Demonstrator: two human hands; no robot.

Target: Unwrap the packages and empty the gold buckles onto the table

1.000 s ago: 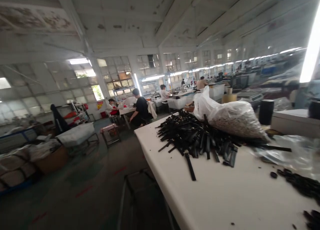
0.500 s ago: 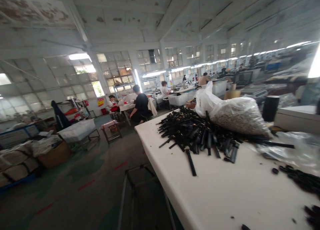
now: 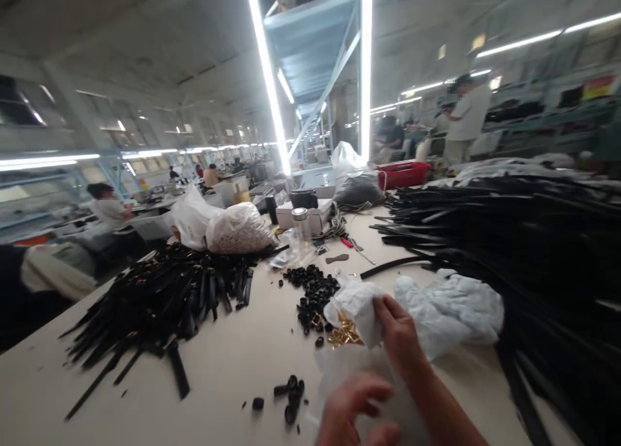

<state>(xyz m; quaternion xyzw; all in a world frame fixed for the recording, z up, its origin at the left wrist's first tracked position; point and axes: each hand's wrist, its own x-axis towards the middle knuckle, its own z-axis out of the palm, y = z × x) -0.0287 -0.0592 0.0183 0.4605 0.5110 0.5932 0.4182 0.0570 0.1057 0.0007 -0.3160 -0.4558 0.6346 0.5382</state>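
My right hand point(image 3: 400, 336) pinches the edge of a white plastic bag point(image 3: 356, 304). Gold-coloured metal buckles point(image 3: 345, 331) lie at the mouth of that bag. Lower down, my left hand point(image 3: 356, 410) is slightly blurred, its fingers apart and nothing visible between them. A translucent plastic sheet or bag point(image 3: 334, 368) spreads beneath and behind both hands. Beside the buckles is a heap of small black loops point(image 3: 310, 291). Several more black loops point(image 3: 291, 394) sit left of my left hand.
Black straps with buckles point(image 3: 160, 297) are piled on the left of the white table point(image 3: 228, 375). Long black strips point(image 3: 543, 258) cover the right side. Further back stand a filled clear bag point(image 3: 240, 229), a jar point(image 3: 301, 223) and a red basket point(image 3: 402, 174). Other people work in the background.
The view has swung right, from the aisle and table corner to the table's middle. Both my hands now show, the right one holding the white plastic bag.
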